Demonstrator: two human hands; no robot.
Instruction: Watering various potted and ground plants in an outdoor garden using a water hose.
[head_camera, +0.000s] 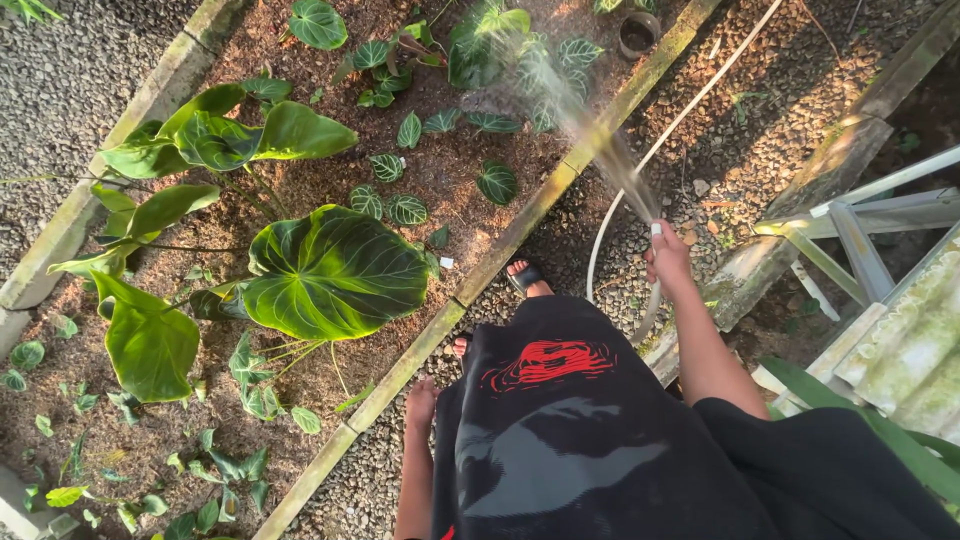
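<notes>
Right hand sprayed water from a hose over a planted bed.

The right hand (668, 258) was stretched forward at the end of a nearly straight bare arm, fingers clamped around the end of the white garden hose (612, 215), which curved back across the gravel path (740, 130). A jet of water (570, 100) shot from the hose end up and left, reaching the dark veined leaves (490, 45) at the far end of the soil bed (330, 180). The left hand (421, 402) hung down beside the black garment (560, 430), fingers loosely together and holding nothing, above the bed's concrete edging (400, 365).
</notes>
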